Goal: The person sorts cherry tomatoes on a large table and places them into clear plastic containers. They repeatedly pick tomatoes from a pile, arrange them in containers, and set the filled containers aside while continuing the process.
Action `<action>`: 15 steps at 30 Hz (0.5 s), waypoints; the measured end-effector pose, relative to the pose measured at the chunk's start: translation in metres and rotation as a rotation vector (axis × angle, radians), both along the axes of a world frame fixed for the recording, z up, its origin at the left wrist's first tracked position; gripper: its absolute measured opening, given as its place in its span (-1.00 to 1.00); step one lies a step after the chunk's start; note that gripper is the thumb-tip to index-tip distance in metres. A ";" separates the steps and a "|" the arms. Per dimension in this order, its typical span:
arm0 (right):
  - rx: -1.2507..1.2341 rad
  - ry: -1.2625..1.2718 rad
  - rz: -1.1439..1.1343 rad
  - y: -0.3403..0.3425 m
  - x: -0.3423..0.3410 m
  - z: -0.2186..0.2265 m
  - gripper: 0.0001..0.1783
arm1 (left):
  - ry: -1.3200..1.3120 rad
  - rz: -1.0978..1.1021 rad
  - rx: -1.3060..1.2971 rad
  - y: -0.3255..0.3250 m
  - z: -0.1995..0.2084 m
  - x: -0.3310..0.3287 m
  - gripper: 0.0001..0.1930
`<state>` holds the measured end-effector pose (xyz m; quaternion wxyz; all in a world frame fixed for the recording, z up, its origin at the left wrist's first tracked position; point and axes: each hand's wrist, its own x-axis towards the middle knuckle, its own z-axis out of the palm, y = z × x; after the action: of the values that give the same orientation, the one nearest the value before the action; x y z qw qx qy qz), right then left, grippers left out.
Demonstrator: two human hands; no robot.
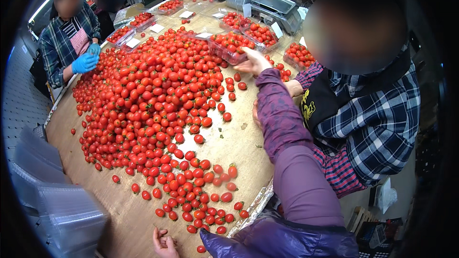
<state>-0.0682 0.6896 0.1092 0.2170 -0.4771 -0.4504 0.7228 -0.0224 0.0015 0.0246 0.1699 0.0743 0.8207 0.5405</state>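
My right hand [254, 62] reaches far across the table, its purple sleeve stretching up from the lower edge. Its fingers are stretched apart at the near right corner of a clear plastic box of tomatoes [228, 44], seemingly touching the wall. My left hand [165, 244] is low at the bottom edge, partly cut off, with loosely bent fingers and nothing visible in them. Just beyond it lie loose small red tomatoes [191, 196], spilling from a large heap [148, 91] in the middle of the table.
Clear plastic boxes [62, 205] are stacked at the lower left. A co-worker in a plaid jacket [377, 129] stands close on my right. Opposite left, another person wears blue gloves [86, 62]. Filled boxes [260, 34] and a scale [275, 7] stand at the back.
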 end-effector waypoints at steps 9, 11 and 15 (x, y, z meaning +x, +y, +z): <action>1.018 -0.857 0.046 0.120 0.096 -0.055 -0.67 | 0.019 -0.006 -0.093 0.001 -0.013 0.000 -0.55; 1.063 -0.991 0.076 0.122 0.091 -0.065 -0.57 | 0.043 0.001 -0.121 0.005 -0.010 0.000 -0.57; 0.987 -1.158 0.101 0.095 0.067 -0.046 -0.45 | 0.075 0.034 -0.154 0.008 -0.007 0.004 -0.61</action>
<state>-0.0016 0.7841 0.0637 0.1007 -0.6066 -0.7844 0.0810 -0.0186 0.0092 0.0179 0.1353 0.0670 0.8667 0.4754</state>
